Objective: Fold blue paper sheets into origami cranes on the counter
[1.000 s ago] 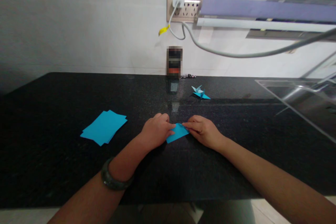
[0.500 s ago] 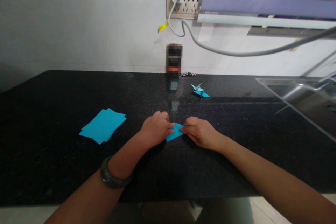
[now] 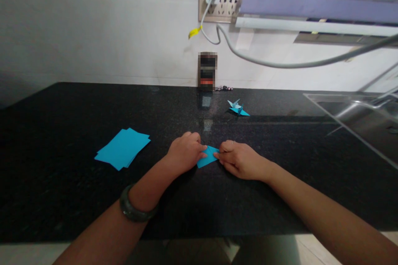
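Note:
A small folded blue paper (image 3: 207, 157) lies on the black stone counter (image 3: 62, 198), between my two hands. My left hand (image 3: 184, 154) is curled, its fingertips pressing on the paper's left part. My right hand (image 3: 240, 160) pinches the paper's right corner with fingers together. A dark bangle (image 3: 134, 212) sits on my left wrist. Much of the paper is covered by my fingers.
A stack of blue paper sheets (image 3: 123, 148) lies to the left. A finished blue paper crane (image 3: 237, 108) stands farther back. A small dark box (image 3: 207, 71) leans on the wall under a socket strip (image 3: 218, 5) with a grey cable. A metal sink (image 3: 357, 118) is at right.
The paper's right corner has been folded in toward the middle, so less blue shows. My right hand moved slightly left with it; my left hand stayed put.

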Motion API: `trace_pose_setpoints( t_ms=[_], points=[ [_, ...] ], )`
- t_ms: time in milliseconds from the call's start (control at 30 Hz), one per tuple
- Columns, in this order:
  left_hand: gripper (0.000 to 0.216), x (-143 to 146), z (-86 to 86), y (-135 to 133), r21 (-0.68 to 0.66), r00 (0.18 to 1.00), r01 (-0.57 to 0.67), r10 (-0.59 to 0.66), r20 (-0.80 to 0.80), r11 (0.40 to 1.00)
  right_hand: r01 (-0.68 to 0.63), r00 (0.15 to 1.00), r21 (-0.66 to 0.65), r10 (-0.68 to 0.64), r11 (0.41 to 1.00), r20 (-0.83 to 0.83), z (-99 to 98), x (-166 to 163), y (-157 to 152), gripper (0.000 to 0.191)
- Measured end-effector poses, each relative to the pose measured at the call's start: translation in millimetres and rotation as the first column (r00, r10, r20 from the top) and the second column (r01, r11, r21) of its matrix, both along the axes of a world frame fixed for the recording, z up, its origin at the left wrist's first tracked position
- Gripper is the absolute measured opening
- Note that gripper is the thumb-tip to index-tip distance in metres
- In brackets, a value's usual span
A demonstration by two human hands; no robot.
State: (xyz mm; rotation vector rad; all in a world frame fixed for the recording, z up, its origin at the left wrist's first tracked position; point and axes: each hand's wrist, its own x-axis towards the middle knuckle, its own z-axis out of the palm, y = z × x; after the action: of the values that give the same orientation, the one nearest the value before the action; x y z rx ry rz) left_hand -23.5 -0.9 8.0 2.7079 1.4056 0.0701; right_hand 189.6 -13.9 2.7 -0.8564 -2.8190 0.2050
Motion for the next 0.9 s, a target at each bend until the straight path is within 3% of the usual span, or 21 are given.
trace_pose_setpoints(
  t_ms=[900],
  points=[
    [0.024, 0.7, 3.1, -1.1, 0.013, 0.998, -0.022, 0.023, -0.052, 1.000, -0.006, 0.995, -0.021, 0.008, 1.000, 0.104, 4.5, 2.4, -5.6, 0.033]
  ],
)
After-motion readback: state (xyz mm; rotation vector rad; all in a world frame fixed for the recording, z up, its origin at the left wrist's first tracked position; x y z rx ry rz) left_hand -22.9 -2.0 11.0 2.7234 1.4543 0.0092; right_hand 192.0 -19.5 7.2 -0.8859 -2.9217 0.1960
